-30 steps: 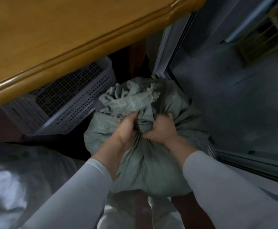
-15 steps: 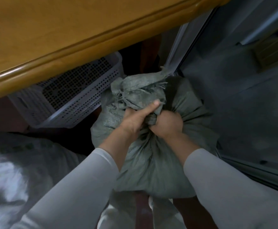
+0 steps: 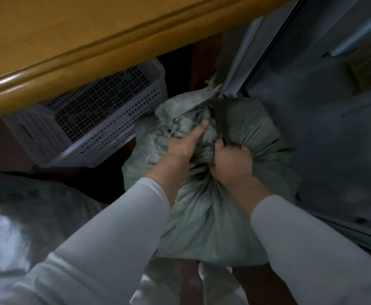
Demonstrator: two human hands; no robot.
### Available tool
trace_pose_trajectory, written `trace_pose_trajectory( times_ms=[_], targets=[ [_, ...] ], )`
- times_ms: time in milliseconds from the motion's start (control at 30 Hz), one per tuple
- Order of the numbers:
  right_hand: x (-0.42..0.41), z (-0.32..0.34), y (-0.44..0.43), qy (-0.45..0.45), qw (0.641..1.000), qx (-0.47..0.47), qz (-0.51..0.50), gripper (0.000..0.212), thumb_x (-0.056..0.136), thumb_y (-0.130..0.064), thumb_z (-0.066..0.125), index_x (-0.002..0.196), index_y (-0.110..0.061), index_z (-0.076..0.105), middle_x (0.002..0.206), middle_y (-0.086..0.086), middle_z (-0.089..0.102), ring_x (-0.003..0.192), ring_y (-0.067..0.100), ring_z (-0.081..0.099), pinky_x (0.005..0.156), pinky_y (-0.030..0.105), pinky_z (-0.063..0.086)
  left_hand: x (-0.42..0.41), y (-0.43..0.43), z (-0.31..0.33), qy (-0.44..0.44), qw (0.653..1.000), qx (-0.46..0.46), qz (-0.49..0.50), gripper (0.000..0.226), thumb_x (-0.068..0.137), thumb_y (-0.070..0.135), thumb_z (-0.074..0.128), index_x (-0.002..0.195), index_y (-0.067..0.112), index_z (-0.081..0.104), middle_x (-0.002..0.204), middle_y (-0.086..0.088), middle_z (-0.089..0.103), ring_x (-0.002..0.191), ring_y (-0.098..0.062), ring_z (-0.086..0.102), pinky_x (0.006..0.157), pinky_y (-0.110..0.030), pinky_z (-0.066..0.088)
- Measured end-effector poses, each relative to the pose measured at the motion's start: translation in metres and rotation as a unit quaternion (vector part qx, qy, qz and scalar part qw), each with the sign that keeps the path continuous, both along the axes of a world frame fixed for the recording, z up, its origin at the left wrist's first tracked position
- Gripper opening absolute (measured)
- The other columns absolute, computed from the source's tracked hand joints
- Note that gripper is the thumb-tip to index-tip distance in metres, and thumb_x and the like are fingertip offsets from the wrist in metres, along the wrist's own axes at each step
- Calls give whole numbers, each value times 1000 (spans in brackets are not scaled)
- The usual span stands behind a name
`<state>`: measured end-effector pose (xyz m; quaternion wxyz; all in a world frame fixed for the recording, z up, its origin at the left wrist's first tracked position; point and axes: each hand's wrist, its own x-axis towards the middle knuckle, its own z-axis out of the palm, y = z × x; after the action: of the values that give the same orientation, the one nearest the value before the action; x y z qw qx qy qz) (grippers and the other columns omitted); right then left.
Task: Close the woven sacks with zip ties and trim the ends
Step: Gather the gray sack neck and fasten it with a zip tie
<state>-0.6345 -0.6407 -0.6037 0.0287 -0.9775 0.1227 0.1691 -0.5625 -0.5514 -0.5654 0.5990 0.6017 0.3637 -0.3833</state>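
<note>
Under the table edge, at centre frame: the grey-green woven sack (image 3: 204, 208) stands on the floor, full and rounded, its mouth bunched into a neck.
Right hand (image 3: 231, 165): fisted tight around the gathered neck, at 3 o'clock of the bunch.
Left hand (image 3: 181, 149): at 9 o'clock of the neck, palm against the cloth, index finger stretched out over the loose crumpled top; the other fingers are hidden, so how firmly it grips I cannot tell.
Handling: the weave looks soft and floppy, creasing into fine pleats under the fist; probably slick enough to spring open if released. The bulged body suggests real weight.
Where to hold: just below the frayed mouth, where the pleats converge.
Zip tie: none visible; the neck seems not yet tied.
Surroundings: white perforated plastic basket (image 3: 96, 126) at 10 o'clock, glossy wooden table (image 3: 74, 36) above, pale shiny sack (image 3: 23, 219) at 8 o'clock, metal door frame (image 3: 266, 51) at 1 o'clock.
</note>
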Motion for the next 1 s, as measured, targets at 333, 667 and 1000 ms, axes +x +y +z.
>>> trace_pose_trajectory(
  times_ms=[333,667,1000],
  targets=[
    [-19,2,-6,22,993,87,-72,77,76,-45,62,136,-10,30,136,14,41,121,31,42,100,42,31,-8,8,-15,-111,986,103,-63,52,77,27,74,119,3,57,123,-15,61,113,-30,58,97,-43,49],
    [-16,47,-14,86,994,50,-53,68,92,-26,42,148,-25,4,157,0,12,143,26,12,112,44,15,-41,17,31,-75,994,69,-43,13,79,10,70,85,2,61,88,-11,63,73,-24,61,65,-28,52],
    [-40,116,-24,166,976,130,-61,67,95,-16,38,149,-10,-1,158,10,-3,143,30,13,113,40,23,-79,45,108,-97,994,41,-10,29,88,2,54,61,10,44,59,-7,45,32,-8,39,39,-16,30]
  ],
)
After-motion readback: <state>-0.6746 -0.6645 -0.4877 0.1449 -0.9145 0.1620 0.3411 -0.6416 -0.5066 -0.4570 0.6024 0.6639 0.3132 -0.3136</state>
